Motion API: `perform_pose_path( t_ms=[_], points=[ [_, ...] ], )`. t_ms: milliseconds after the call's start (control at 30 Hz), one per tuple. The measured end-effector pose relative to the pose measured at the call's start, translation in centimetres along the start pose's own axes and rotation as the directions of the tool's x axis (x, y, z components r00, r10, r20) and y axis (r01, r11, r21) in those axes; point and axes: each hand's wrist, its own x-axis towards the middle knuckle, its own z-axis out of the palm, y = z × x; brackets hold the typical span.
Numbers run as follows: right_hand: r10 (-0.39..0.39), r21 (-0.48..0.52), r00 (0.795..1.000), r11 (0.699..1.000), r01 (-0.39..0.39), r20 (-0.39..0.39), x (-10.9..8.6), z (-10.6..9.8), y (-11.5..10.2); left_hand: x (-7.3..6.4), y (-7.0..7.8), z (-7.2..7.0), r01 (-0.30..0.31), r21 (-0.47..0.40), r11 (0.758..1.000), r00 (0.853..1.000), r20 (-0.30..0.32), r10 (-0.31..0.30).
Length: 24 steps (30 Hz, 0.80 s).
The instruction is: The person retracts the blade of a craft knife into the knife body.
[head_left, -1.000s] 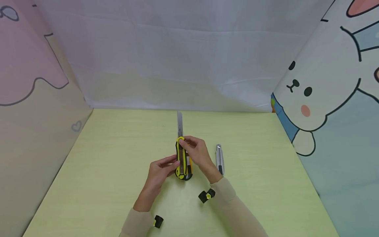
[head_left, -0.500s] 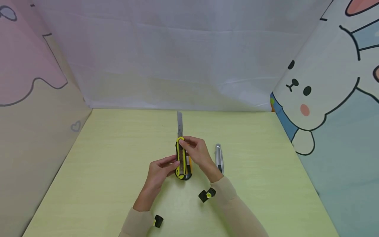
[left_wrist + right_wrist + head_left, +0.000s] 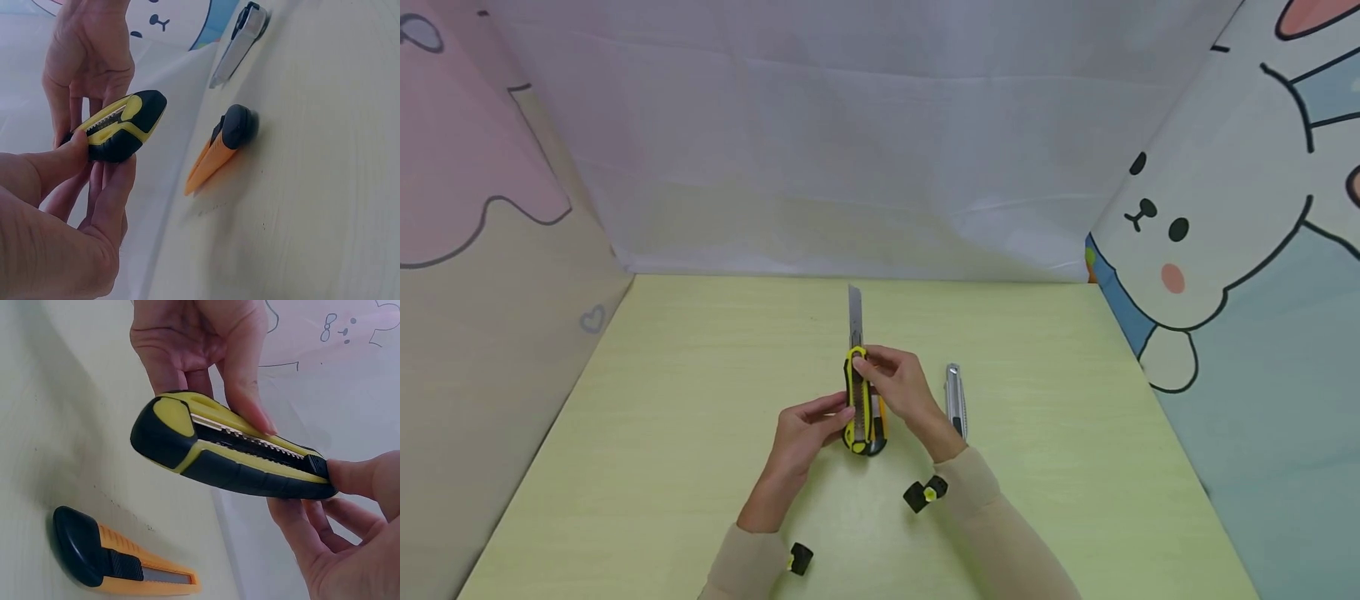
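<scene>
A yellow-and-black utility knife [image 3: 858, 400] is held up over the table between both hands, its long blade [image 3: 855, 312] sticking out away from the person. My left hand [image 3: 803, 433] pinches the rear part of its body, thumb on top and fingers beneath. At the front end my right hand [image 3: 904, 385] grips it, and in the right wrist view the thumb presses at the black slider [image 3: 317, 466]. Below the held knife, partly hidden by it in the head view, an orange utility knife [image 3: 147, 562] with a black end lies on the table.
A silver utility knife [image 3: 955, 396] lies on the table [image 3: 700, 375] to the right, its near end close to the right wrist. A white cloth [image 3: 850, 150] stands behind the table, with cartoon-printed sheets at both sides. Each wrist carries a small black camera mount.
The blade tip has drawn back slightly toward the knife body, and the right thumb has shifted slightly toward the person. The left hand and the two knives on the table stay put.
</scene>
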Motion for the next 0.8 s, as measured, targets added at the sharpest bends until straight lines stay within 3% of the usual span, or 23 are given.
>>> perform_pose_path(
  t_ms=[800],
  points=[
    [0.010,-0.038,0.999,0.999,-0.008,0.046,-0.03,-0.25,0.00,0.06,0.13,-0.20,0.005,-0.006,1.000,1.000,0.001,-0.005]
  ],
)
